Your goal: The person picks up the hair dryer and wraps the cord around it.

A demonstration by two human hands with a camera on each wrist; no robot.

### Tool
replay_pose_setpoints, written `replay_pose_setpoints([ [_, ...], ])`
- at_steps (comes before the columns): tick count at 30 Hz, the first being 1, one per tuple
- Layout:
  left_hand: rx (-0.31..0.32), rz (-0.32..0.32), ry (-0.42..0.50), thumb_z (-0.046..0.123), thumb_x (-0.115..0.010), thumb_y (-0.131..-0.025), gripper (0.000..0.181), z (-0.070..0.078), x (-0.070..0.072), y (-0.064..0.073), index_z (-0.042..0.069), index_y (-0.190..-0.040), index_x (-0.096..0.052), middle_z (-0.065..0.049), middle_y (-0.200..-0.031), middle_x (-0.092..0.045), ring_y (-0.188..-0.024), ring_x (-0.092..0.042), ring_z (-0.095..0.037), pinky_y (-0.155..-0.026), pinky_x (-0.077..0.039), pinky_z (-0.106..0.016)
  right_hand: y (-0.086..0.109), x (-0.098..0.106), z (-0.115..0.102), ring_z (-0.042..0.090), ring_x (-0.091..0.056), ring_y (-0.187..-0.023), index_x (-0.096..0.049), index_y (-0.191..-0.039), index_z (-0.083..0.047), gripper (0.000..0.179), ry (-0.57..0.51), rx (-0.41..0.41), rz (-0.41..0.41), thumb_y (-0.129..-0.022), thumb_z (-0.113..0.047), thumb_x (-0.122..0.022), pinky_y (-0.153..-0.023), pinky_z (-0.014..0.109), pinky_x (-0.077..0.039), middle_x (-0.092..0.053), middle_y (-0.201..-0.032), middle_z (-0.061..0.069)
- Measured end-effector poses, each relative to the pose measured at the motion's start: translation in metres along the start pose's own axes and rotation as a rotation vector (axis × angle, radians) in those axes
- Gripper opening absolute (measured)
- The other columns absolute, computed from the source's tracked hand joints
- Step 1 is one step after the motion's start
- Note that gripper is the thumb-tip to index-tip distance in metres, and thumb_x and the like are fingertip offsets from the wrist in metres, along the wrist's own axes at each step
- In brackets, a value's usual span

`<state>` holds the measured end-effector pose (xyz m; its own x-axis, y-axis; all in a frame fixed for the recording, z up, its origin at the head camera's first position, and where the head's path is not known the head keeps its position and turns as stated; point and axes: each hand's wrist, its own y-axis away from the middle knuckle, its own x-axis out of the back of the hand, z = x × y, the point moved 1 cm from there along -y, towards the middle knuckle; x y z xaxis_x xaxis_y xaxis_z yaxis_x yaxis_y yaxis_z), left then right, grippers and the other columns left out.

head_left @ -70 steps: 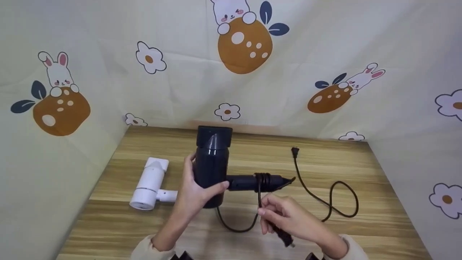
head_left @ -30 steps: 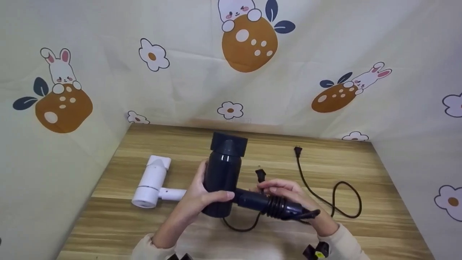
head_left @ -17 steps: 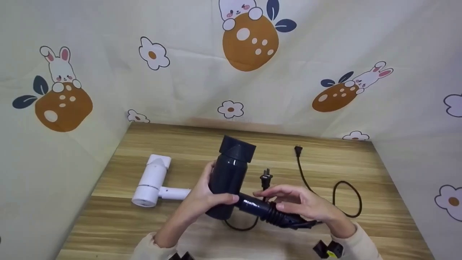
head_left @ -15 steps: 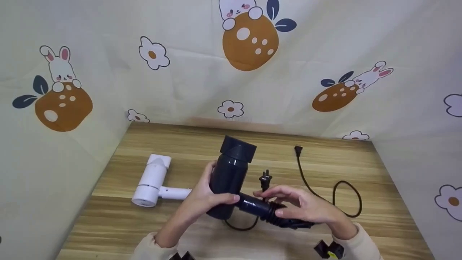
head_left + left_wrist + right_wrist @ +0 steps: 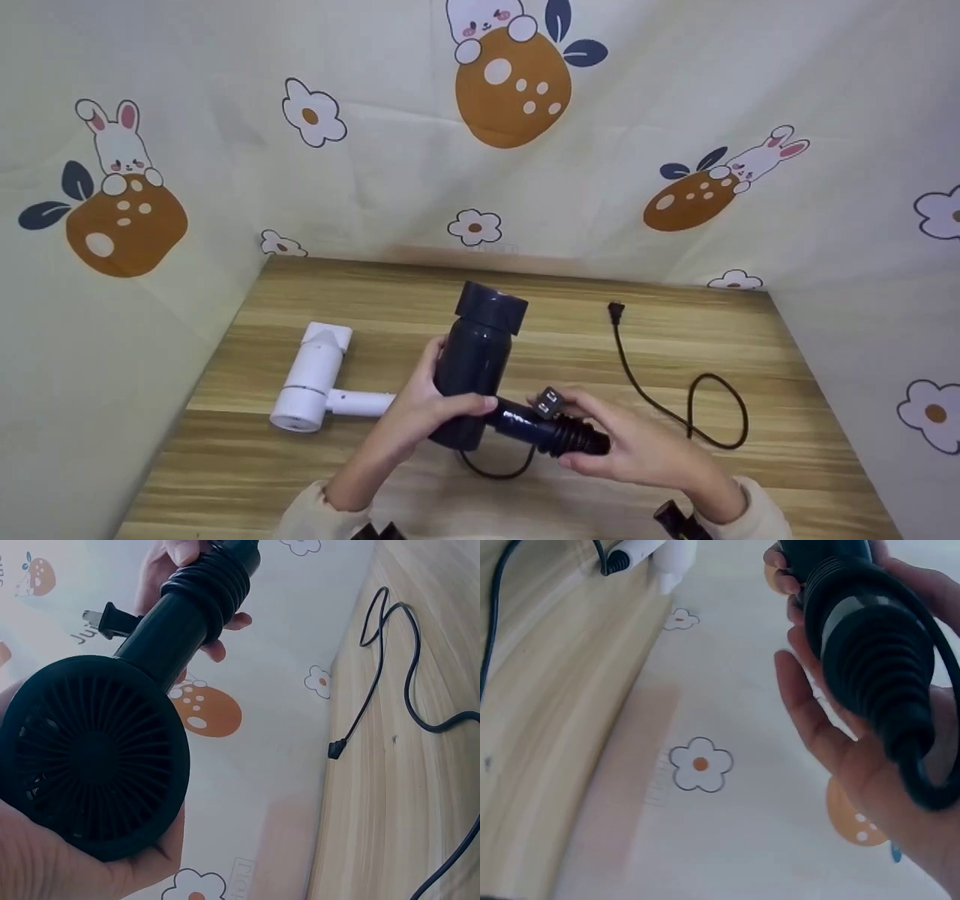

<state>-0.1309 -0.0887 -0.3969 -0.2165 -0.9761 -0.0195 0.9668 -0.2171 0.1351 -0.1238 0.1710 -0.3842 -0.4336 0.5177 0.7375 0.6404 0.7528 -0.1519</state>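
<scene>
A dark, glossy hair dryer (image 5: 476, 360) with a flat nozzle is held tilted above the table. My left hand (image 5: 420, 420) grips its barrel, thumb across the front; the left wrist view shows the round rear grille (image 5: 94, 757) facing the camera. The power cord (image 5: 570, 436) is wound in several coils round the handle. My right hand (image 5: 637, 442) holds the handle at the coils, thumb on the near side and fingers behind, partly hidden. Beside the coils the two-pin plug (image 5: 550, 403) sticks out near my right index finger, prongs toward the head camera.
A white hair dryer (image 5: 309, 379) lies on the wooden table (image 5: 247, 465) at left, its handle partly behind my left hand. A loose black cord (image 5: 660, 412) with a plug (image 5: 616, 311) lies on the right. Printed cloth (image 5: 375, 187) walls in the back and sides.
My right hand went from holding the loose cord end below the handle to holding the coiled handle. The handle now slopes down rightward. The plug came up beside the coils and has turned toward the camera.
</scene>
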Motion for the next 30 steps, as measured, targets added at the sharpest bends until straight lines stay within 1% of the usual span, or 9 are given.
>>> replay_pose_setpoints([
  [3, 0.006, 0.012, 0.001, 0.021, -0.079, -0.064, 0.084, 0.000, 0.000, -0.001, 0.015, -0.134, -0.032, -0.017, -0.115, -0.051, -0.095, -0.058, -0.026, -0.083, -0.049, -0.038, -0.001, -0.004, -0.004, 0.012, -0.064, -0.094, -0.041, -0.135, -0.013, 0.061, 0.152, 0.032, 0.047, -0.083, -0.026, -0.069, -0.079, 0.034, -0.054, -0.066, -0.115, -0.001],
  [5, 0.008, 0.015, 0.001, 0.021, -0.079, -0.065, 0.085, 0.000, -0.001, -0.001, 0.015, -0.135, -0.032, -0.017, -0.115, -0.051, -0.095, -0.058, -0.026, -0.083, -0.048, -0.038, -0.001, -0.006, -0.005, 0.014, -0.065, -0.090, -0.041, -0.134, -0.010, 0.061, 0.210, 0.052, 0.081, -0.082, -0.026, -0.070, -0.075, 0.033, -0.055, -0.068, -0.111, 0.001],
  [10, 0.014, 0.013, 0.003, 0.021, -0.079, -0.066, 0.087, 0.000, 0.000, -0.002, 0.017, -0.137, -0.029, -0.016, -0.117, -0.050, -0.096, -0.058, -0.026, -0.084, -0.048, -0.038, -0.002, -0.012, -0.004, 0.017, -0.066, -0.087, -0.045, -0.132, -0.011, 0.056, 0.218, 0.072, 0.142, -0.084, -0.026, -0.069, -0.070, 0.029, -0.056, -0.066, -0.114, 0.007],
  [14, 0.026, 0.015, 0.023, 0.021, -0.079, -0.066, 0.087, 0.000, 0.001, -0.003, 0.016, -0.137, -0.028, -0.017, -0.116, -0.051, -0.095, -0.058, -0.026, -0.084, -0.048, -0.038, -0.002, -0.014, -0.004, 0.016, -0.066, -0.085, -0.048, -0.130, -0.013, 0.054, 0.262, 0.072, 0.201, -0.082, -0.025, -0.070, -0.067, 0.027, -0.055, -0.065, -0.114, 0.008],
  [16, 0.035, 0.023, 0.044, 0.019, -0.078, -0.066, 0.086, -0.001, 0.001, -0.004, 0.014, -0.136, -0.029, -0.018, -0.115, -0.051, -0.094, -0.059, -0.026, -0.082, -0.049, -0.038, -0.002, -0.016, -0.004, 0.016, -0.065, -0.087, -0.048, -0.132, -0.015, 0.058, 0.321, 0.048, 0.225, -0.080, -0.025, -0.071, -0.068, 0.028, -0.055, -0.066, -0.112, 0.007],
  [19, 0.052, 0.030, 0.075, 0.018, -0.078, -0.068, 0.081, -0.004, 0.001, -0.008, 0.012, -0.133, -0.030, -0.018, -0.115, -0.051, -0.092, -0.060, -0.026, -0.082, -0.050, -0.038, -0.004, -0.022, -0.005, 0.019, -0.064, -0.097, -0.045, -0.134, -0.014, 0.064, 0.441, 0.014, 0.240, -0.078, -0.025, -0.073, -0.079, 0.036, -0.054, -0.065, -0.113, 0.008],
  [22, 0.072, 0.026, 0.099, 0.020, -0.076, -0.071, 0.076, -0.007, 0.001, -0.013, 0.009, -0.130, -0.029, -0.018, -0.116, -0.050, -0.092, -0.061, -0.025, -0.082, -0.050, -0.038, -0.006, -0.028, -0.002, 0.020, -0.062, -0.101, -0.046, -0.131, -0.009, 0.065, 0.551, 0.032, 0.284, -0.075, -0.025, -0.076, -0.085, 0.039, -0.052, -0.064, -0.112, 0.008],
  [25, 0.097, 0.023, 0.102, 0.023, -0.075, -0.074, 0.077, -0.010, 0.000, -0.017, 0.009, -0.133, -0.027, -0.019, -0.120, -0.048, -0.093, -0.061, -0.025, -0.082, -0.051, -0.037, -0.007, -0.033, 0.005, 0.018, -0.064, -0.094, -0.051, -0.123, -0.003, 0.062, 0.562, 0.099, 0.374, -0.070, -0.021, -0.079, -0.080, 0.033, -0.054, -0.065, -0.107, 0.006],
  [30, 0.121, 0.014, 0.091, 0.034, -0.066, -0.083, 0.080, -0.010, -0.001, -0.022, 0.010, -0.144, -0.018, -0.022, -0.132, -0.042, -0.097, -0.060, -0.025, -0.085, -0.050, -0.037, -0.003, -0.036, 0.021, 0.016, -0.066, -0.081, -0.056, -0.117, -0.003, 0.057, 0.482, 0.166, 0.475, -0.068, -0.019, -0.080, -0.067, 0.025, -0.056, -0.067, -0.102, 0.004],
])
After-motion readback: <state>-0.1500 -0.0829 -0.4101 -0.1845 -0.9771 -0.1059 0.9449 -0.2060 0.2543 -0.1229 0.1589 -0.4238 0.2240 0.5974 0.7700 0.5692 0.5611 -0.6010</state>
